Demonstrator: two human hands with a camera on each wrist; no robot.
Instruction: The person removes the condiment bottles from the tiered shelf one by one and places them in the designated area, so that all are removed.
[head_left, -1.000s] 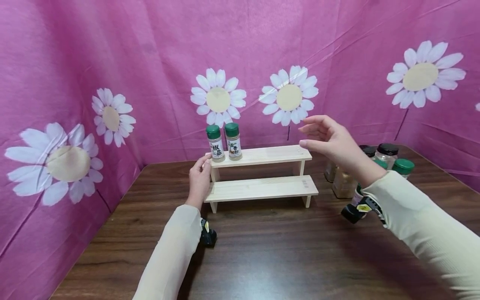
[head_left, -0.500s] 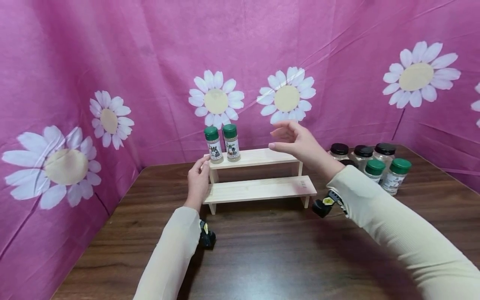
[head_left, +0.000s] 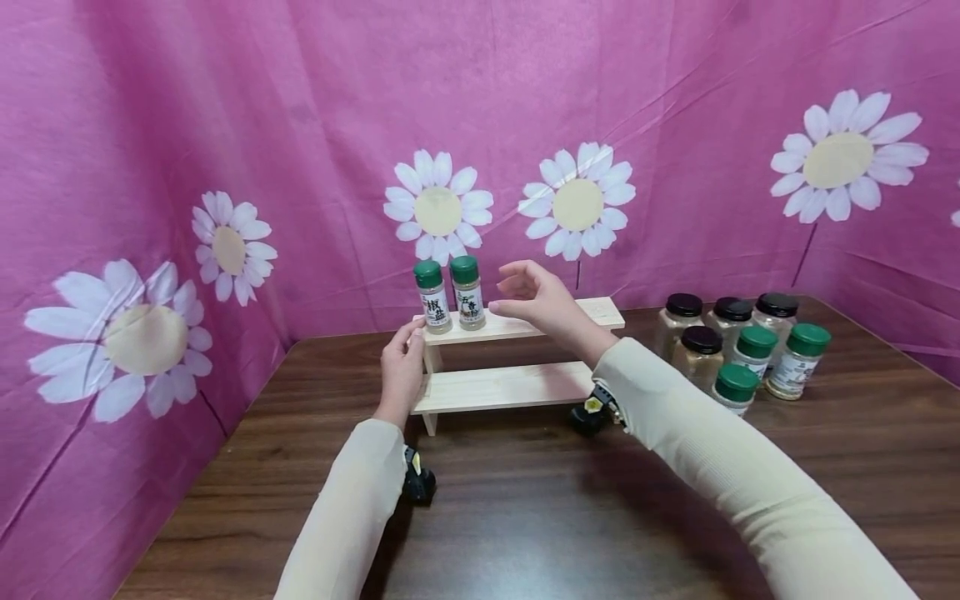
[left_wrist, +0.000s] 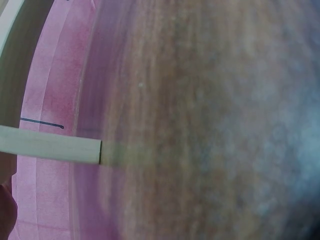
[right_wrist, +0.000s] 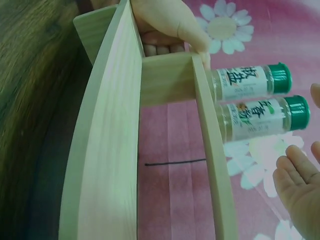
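Observation:
A two-tier pale wooden rack [head_left: 502, 388] stands on the table. On the left end of its upper shelf two green-capped spice jars stand upright side by side: one jar [head_left: 434, 307] at the end, the other jar [head_left: 468, 302] just right of it. My left hand [head_left: 402, 368] grips the rack's left end; in the right wrist view its thumb lies at the upper board's corner and its fingers curl behind. My right hand [head_left: 551, 308] hangs over the upper shelf with nothing in it, fingers loosely bent, fingertips close to the right jar. Only a sliver of finger [left_wrist: 6, 212] shows in the left wrist view.
At the right of the table several more jars stand grouped, some with black lids, such as this jar [head_left: 698, 354], others with green lids, such as this jar [head_left: 797, 362]. A pink flowered cloth [head_left: 330, 167] hangs behind the brown wooden table [head_left: 480, 533].
My right hand has moved left and lower along the upper shelf, from its right end to beside the two jars, uncovering the jars at the right. The left hand stays at the rack's end.

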